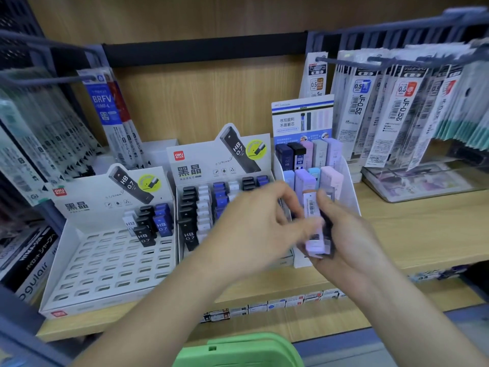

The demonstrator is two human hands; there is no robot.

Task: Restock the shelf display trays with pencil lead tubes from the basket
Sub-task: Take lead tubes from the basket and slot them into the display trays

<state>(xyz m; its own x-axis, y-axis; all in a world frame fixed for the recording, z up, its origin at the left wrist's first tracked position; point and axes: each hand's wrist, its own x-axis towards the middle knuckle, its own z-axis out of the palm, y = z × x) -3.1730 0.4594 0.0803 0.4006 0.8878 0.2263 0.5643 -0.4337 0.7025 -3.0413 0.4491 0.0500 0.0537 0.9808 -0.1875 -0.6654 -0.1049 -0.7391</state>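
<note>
Lavender and black lead tubes [315, 234] are bunched upright in my right hand [349, 239], whose fingers wrap the bundle from behind, one barcode label facing me. My left hand [259, 226] has its fingers curled in against the front of that bundle. The blur is too heavy for me to tell whether it has pinched a tube or is only touching it. I judge the step in hand to be picking one tube out of the bunch to slot it into the pastel tray [349, 197], which stands just behind both hands with rows of pale blue, lilac and pink tubes already in it. The next move calls for a clean pinch on one tube, without loosening the rest, and then setting it upright into an open place in a front row. The green basket [238, 350] sits below my forearms, close to my body, and I cannot see into it. Left of my left hand are the middle tray [198, 157], fairly full of black, white and blue tubes, and beyond it the far-left tray [105, 260], where most slots are vacant. All three trays stand on a pale wooden shelf [423, 234]. Refill packs [397, 107] hang on hooks above and on both sides of my hands.
</note>
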